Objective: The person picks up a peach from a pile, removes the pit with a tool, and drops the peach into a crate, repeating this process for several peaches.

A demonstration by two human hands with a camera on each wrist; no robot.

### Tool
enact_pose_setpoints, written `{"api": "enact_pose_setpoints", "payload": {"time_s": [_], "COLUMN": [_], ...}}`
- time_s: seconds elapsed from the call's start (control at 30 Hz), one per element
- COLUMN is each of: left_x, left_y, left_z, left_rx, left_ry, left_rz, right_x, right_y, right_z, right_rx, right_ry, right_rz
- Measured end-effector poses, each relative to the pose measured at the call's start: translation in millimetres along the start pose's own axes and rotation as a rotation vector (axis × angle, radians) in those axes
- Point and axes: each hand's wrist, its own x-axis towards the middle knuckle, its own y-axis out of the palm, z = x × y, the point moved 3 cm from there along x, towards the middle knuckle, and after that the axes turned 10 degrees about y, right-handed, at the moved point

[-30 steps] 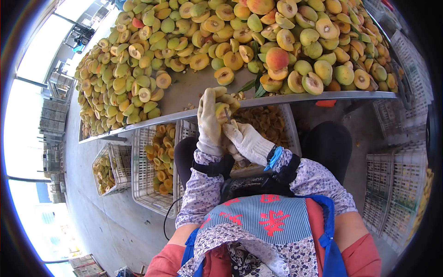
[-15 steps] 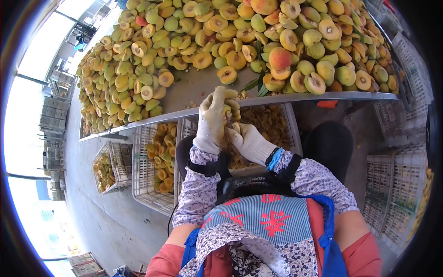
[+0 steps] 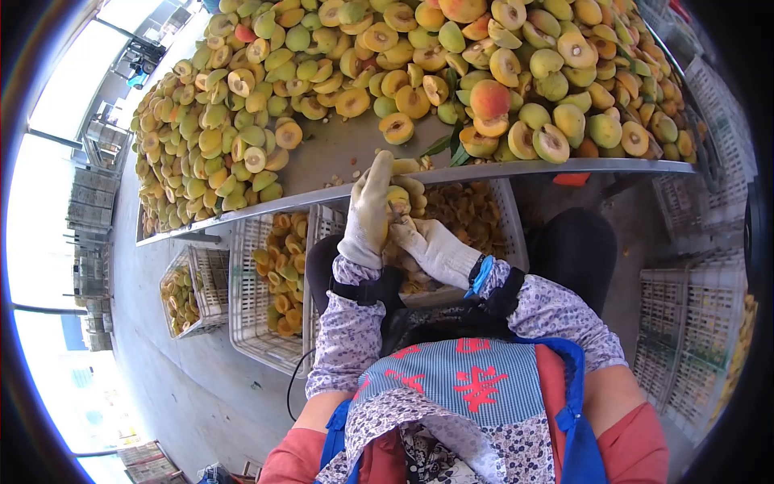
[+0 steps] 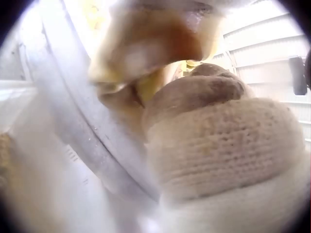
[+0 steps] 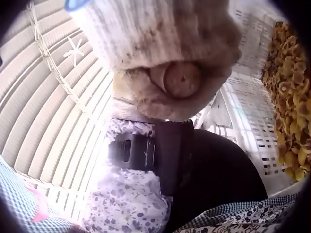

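Observation:
Both hands wear pale knit gloves and meet just below the metal table's front edge. In the head view the left hand [image 3: 368, 216] holds a cut yellow peach [image 3: 396, 194] between thumb and fingers, cut side toward the other hand. The right hand [image 3: 439, 250] grips a thin tool, its dark tip [image 3: 396, 214] at the fruit's flesh. The tool's round handle end [image 5: 183, 80] shows inside the curled fingers in the right wrist view. In the left wrist view, blurred gloved fingers [image 4: 223, 145] fill the foreground.
Halved peaches [image 3: 355, 40] heap the metal table [image 3: 322, 161], with loose pits and leaves near its edge [image 3: 564, 168]. Below stand plastic crates of peach pieces, one under the hands [image 3: 512, 230], another to the left [image 3: 270, 343]. More crates [image 3: 685, 339] stack at right.
The left hand has shifted slightly and its fingers have turned around the peach. The right hand stays close to it, the tool's tip still at the fruit.

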Motion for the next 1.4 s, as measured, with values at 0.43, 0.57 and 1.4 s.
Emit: {"api": "enact_pose_setpoints", "payload": {"time_s": [0.43,0.57,1.4], "left_x": [7,1,72], "left_y": [-1,4,-37], "left_z": [4,8,-47], "left_rx": [-0.061,-0.097,1.161], "left_ry": [0.075,0.071,0.479], "left_rz": [0.378,0.228,-0.34], "right_x": [-25,-18,0], "right_y": [-11,-3,-23], "right_z": [16,6,6], "right_rx": [0.241,-0.036,-0.085], "right_ry": [0.432,0.221,-0.235], "right_rz": [0.375,0.088,-0.387]}}
